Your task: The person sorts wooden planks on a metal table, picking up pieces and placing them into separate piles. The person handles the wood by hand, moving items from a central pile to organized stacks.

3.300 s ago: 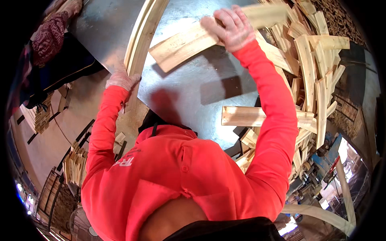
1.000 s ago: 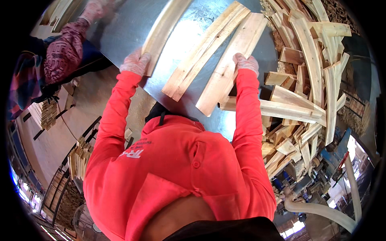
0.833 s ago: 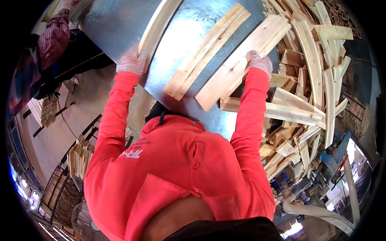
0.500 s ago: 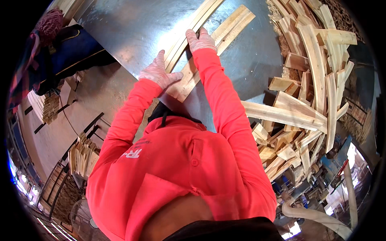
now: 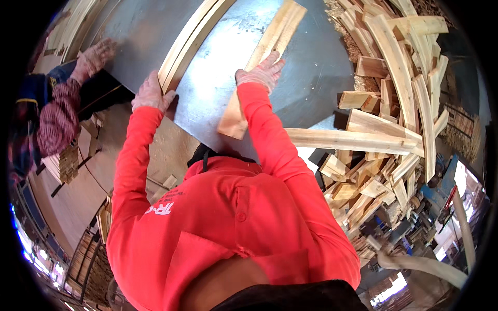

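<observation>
The metal counter (image 5: 321, 78) carries two lots of wood, both slanting from its near edge toward its far side; on its left part lie paired strips (image 5: 196, 42), two long pale lengths side by side with a dark line between them; on its middle lies a single board (image 5: 277, 36), flat and well apart from the pair. The left hand (image 5: 154, 96), in a thin pale glove, is at the counter's left near edge, closed about the near end of the paired strips, fingers along their left side and thumb at the end; the right hand (image 5: 261, 72), gloved alike, is over the counter's middle, open, resting on the single board with fingers spread rather than wrapped round it.

Off the counter's right side is a jumbled pile of offcuts (image 5: 399, 93), many of them curved; one long curved piece (image 5: 353, 140) reaches from that pile toward the counter's right near corner; sawdust (image 5: 358, 41) lines the counter's right edge. At the counter's left edge is another person's gloved hand (image 5: 96, 56), below it a patterned sleeve (image 5: 58, 122); beyond the counter's far left are more long boards (image 5: 70, 31).
</observation>
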Demonstrator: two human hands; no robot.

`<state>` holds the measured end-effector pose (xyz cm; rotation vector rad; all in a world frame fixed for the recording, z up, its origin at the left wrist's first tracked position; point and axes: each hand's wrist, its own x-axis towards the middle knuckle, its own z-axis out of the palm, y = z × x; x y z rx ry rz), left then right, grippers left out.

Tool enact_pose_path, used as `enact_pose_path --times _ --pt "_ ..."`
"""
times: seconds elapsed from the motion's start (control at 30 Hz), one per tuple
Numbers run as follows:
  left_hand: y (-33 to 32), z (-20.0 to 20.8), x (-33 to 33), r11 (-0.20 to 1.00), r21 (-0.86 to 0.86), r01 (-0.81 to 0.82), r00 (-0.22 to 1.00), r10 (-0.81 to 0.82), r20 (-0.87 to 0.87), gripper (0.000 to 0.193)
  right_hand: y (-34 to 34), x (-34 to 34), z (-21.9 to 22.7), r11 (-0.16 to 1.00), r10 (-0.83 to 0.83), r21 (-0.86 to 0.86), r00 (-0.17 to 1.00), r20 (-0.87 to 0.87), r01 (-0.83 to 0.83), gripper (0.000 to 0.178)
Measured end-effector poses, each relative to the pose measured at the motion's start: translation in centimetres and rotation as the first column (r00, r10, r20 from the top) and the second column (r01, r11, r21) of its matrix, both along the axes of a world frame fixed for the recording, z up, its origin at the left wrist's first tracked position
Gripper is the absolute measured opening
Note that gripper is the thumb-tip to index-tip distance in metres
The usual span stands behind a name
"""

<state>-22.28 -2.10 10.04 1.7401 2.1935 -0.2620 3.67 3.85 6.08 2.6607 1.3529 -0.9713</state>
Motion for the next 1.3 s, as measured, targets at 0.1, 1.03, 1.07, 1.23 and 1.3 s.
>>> enact_pose_path --times 0.1,1.03,1.07,1.23,1.3 --pt "0.7 3.4 3.3 0.893 0.438 0.102 0.953 -0.215 0.216 0.080 1.9 3.5 2.3 0.982 -0.136 0.119 0.984 -0.113 0.150 0.118" --pt "8.3 2.1 2.9 0.993 -0.009 0.118 0.982 -0.115 0.148 0.045 -7.8 38.2 13.9 0.383 0.810 -0.288 0.170 0.561 -0.878 0.073" --pt "8.5 2.6 3.5 0.992 -0.036 0.120 0.993 -0.119 0.026 0.046 -7.3 39.7 13.2 0.367 0.823 -0.325 0.141 0.550 -0.872 0.078" --pt "9.3 -4.7 -4.3 0.995 -0.097 -0.001 0.999 -0.003 -0.043 0.051 -5.7 40.1 11.5 0.416 0.844 -0.404 0.181 0.505 -0.814 0.094" --pt "9.6 -3.7 -4.2 0.987 -0.160 -0.021 0.999 0.014 -0.040 0.054 -4.3 35.4 14.9 0.472 0.870 -0.487 0.300 0.390 -0.735 0.096"
